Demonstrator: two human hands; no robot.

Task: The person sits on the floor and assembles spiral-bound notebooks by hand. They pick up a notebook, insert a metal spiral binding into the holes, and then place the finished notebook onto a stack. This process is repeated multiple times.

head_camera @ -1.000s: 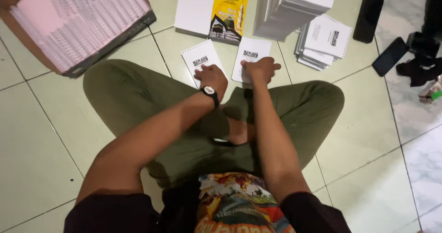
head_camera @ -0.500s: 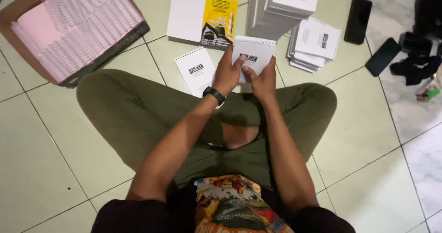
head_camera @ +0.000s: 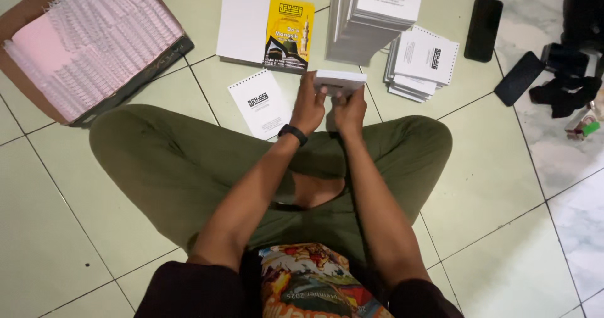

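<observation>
A: What is seen nearest the camera?

B: Crossed legs in olive cloth are seen on a glossy pale tiled floor. Both forearms are stretched forward over the knees; a dark watch is worn on the left wrist.

A: How is the thin stack of sheets held?

B: The small white stack of sheets is raised edge-on just beyond the knees, above the floor. It is pinched from below by the left hand and the right hand, fingers closed against its underside, probably so that the loose edges are squared.

A: What lies just beside the hands?

B: A white booklet with punched holes along its top edge is laid flat, printed face up, within reach of the left hand.

A: And farther off?

B: A yellow printed cover rests on a blank white pad. To the right, a tall pile of paper and a lower fanned pile are kept apart. A cardboard box of pale pink coil bindings is set at far left. Two dark phones lie flat at far right.
</observation>
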